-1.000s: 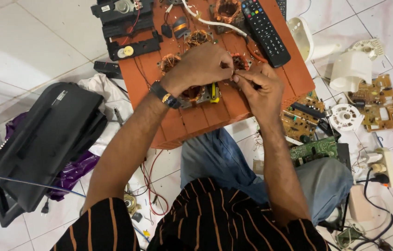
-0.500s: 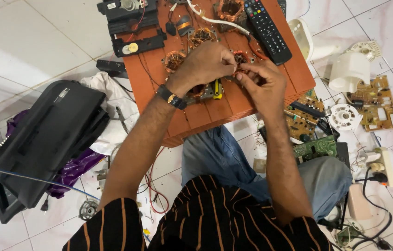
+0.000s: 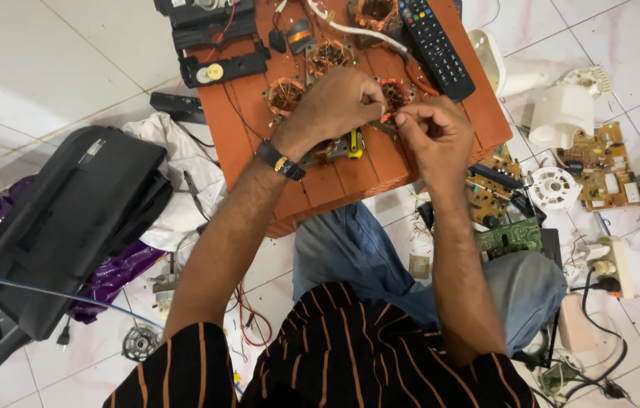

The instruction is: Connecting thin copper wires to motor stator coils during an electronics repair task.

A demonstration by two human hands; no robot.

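Note:
Both hands meet over a low orange wooden table [image 3: 350, 181]. My left hand [image 3: 335, 106], a watch on its wrist, is closed on a small copper-wound motor coil [image 3: 394, 94]. My right hand [image 3: 433, 136] is just to the right, its fingertips pinched together at the coil's lower edge on what looks like a thin wire. A yellow-handled tool [image 3: 354, 143] lies on the table under my left hand. More copper coils [image 3: 286, 94] [image 3: 331, 54] sit just beyond the hands.
A black remote [image 3: 433, 45] and black plastic parts [image 3: 206, 23] lie at the table's far side. A black case [image 3: 63, 219] lies on the tiles to the left. Circuit boards [image 3: 599, 166], white fan parts [image 3: 562, 113] and cables [image 3: 599, 302] lie to the right.
Both hands stay together at the coil with small finger movements. The view has shifted slightly, so the table sits a little higher in the frame.

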